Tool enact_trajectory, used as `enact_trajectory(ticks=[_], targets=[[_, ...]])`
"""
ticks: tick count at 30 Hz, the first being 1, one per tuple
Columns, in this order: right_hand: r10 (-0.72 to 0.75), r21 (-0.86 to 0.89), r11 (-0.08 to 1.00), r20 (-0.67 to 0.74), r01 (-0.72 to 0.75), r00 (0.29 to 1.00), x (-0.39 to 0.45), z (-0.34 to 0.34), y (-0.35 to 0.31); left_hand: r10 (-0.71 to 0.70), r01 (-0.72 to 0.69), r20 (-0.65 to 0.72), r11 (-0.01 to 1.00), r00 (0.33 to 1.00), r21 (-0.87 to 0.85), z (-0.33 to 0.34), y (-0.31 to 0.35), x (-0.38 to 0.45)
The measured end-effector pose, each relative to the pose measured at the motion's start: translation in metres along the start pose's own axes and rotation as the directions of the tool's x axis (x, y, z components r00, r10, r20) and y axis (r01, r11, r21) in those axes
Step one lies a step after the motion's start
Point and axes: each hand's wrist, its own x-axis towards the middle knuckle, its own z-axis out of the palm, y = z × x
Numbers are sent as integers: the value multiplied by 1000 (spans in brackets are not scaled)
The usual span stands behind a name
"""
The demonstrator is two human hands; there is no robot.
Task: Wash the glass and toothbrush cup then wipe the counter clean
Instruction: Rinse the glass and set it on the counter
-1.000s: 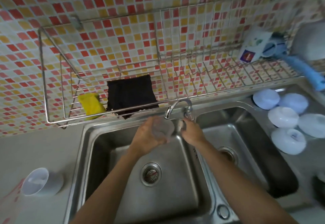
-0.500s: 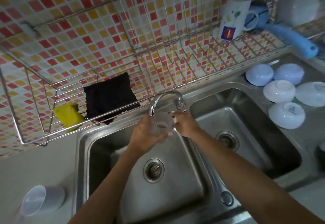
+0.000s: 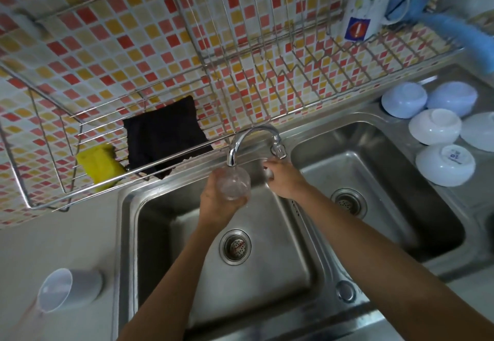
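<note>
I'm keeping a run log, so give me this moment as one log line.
step: rinsing glass | left hand: holds glass under faucet | right hand: at tap handle | toothbrush cup: lying on counter, unwashed

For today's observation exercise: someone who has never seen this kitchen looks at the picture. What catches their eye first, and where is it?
First, the clear glass gripped in the left hand right under the faucet spout, over the left sink basin, while the right hand reaches to the tap's base. Behind, the red and yellow mosaic tiles stand out, with a yellow sponge and black cloth in the wire rack at left.
</note>
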Motion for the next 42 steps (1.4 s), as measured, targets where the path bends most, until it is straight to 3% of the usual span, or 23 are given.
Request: enact_trajectory(ticks=[3,7,18,23,27,31,33,42], targets=[[-25,0,1000,-5,25,1000,-2,0,0,26,-26,-5,1000,1000,9,8,4,4],[-58,9,998,-17,59,998,-1,-6,-1,60,-69,95,992,994,101,16,11,9],[-28,41,999,7,28,1000,-1,-6,0,-28,35,-37,978,999,207,19,0,3],[-32,39,999,9,32,999,0,-5,1,-13,16,-22,987,1000,159,25,5,7],[-55,-5,998,-9,54,998,2,-2,2,37,-64,131,976,991,208,34,9,5],[-70,-86,994,5,70,998,4,1,2,-68,67,5,995,998,72,33,0,-2],[-89,-122,989,-8,87,996,8,5,2,-95,98,-39,992,995,85,28,-3,-4],[-45,-113,993,-191,23,981,19,10,-2,-36,33,39,997,999,75,12,-5,-7]])
